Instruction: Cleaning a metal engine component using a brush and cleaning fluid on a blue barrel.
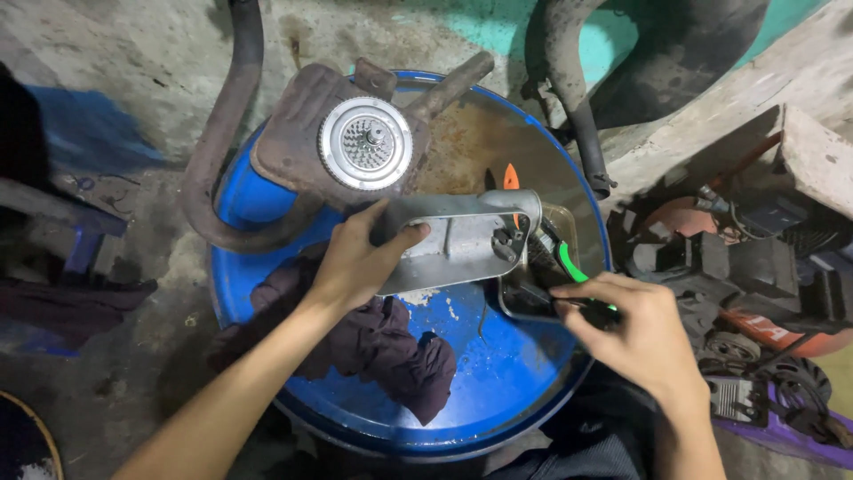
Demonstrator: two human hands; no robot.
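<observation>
On the drum (pixel 498 391), the left hand (pixel 355 262) clamps the cover (pixel 453 244); right hand (pixel 635 333) fingers grip a green-handled tool (pixel 569 265) beside it.

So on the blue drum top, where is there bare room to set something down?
The drum top is bare along its near edge, between the dark rag and the right hand. The far side is crowded by the rusty muffler; the middle by the metal cover in the left hand; the right by a small tray.
</observation>
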